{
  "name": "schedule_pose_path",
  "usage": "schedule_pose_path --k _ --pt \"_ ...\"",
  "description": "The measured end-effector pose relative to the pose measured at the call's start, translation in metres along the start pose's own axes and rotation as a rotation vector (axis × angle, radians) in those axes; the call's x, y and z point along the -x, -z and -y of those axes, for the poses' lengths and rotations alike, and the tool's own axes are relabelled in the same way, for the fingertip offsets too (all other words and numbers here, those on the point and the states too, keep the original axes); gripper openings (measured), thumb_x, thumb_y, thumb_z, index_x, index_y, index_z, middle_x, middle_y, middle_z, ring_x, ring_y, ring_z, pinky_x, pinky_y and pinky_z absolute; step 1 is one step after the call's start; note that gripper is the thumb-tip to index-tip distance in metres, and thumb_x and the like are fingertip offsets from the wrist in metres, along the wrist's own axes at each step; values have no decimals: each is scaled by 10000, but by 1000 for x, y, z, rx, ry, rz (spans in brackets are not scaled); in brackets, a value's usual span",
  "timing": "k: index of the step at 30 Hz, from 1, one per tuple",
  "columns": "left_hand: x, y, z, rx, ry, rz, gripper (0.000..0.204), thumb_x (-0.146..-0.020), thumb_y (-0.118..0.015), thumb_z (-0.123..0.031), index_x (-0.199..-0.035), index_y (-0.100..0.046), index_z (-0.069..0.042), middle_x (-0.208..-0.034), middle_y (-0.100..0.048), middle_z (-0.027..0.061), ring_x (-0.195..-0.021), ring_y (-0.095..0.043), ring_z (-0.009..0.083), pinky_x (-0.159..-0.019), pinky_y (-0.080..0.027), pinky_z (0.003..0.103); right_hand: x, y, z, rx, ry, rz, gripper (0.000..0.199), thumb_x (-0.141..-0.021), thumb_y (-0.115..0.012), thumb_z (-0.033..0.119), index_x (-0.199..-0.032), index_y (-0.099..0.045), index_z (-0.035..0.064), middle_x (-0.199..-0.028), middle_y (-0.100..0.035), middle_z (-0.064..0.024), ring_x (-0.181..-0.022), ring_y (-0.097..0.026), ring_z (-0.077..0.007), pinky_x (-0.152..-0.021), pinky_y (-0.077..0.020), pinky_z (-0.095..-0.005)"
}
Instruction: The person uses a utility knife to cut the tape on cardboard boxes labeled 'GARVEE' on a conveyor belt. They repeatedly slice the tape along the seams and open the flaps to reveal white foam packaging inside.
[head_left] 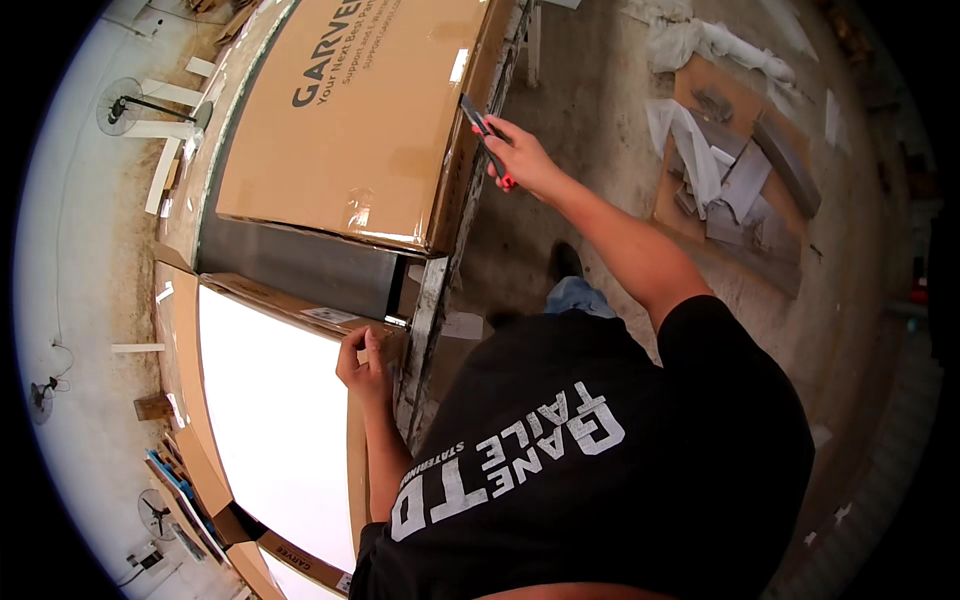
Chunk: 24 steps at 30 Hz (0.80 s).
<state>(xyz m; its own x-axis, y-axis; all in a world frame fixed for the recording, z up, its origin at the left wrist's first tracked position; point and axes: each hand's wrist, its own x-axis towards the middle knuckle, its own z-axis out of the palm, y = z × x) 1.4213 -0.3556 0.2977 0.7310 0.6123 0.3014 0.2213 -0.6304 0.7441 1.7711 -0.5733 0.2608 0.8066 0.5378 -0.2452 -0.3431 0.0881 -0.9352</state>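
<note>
The person's right hand, upper centre, grips a utility knife with a red and black handle; its fingers are wrapped closed around the handle. The blade points toward the upper left, at the long right-hand edge of a closed cardboard carton. Whether the blade touches the cardboard cannot be told. The carton, brown with dark printing and strips of shiny clear tape, lies flat on a dark grey surface, beside the worn, pale-flecked edge of a workbench.

The left hand is at the near corner of an open cardboard carton, its thumb raised and its fingers bent. Whether they pinch the cardboard there cannot be told. A bright white panel fills most of this second carton, which lies nearer the person than the closed one.

The person wears a black T-shirt with white lettering and blue jeans. On the concrete floor to the right, a flattened cardboard sheet bears grey scraps and white wrapping. At the far left stands a pedestal fan.
</note>
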Motion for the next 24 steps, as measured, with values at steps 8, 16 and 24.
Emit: schedule_pose_path --k 8,16,24 --pt "14 5 -1 -52 66 72 128 -963 -679 -112 -978 -702 13 -864 -709 106 -756 -653 185 -714 -522 308 69 -37 -28 292 -88 367 527 -1049 -526 233 -1549 -398 124 -710 -631 -64 -530 -573 -116 -485 -488 -293" --pt "-53 -4 -47 -95 -339 295 83 -880 -730 -36 -954 -695 -28 -865 -686 107 -799 -660 277 -735 -513 355 119 -56 -29 346 -195 453 531 -1051 -517 214 -1561 -383 146 -694 -624 -56 -534 -567 -125 -564 -502 -317" --pt "-187 -99 -99 -335 -1243 869 185 -854 -660 -125 -1026 -693 -65 -1142 -677 75 -1106 -636 259 -950 -485 406 140 -56 -24 570 -24 397 535 -1015 -552 220 -1532 -417 193 -710 -654 -140 -551 -620 -279 -578 -509 -393"
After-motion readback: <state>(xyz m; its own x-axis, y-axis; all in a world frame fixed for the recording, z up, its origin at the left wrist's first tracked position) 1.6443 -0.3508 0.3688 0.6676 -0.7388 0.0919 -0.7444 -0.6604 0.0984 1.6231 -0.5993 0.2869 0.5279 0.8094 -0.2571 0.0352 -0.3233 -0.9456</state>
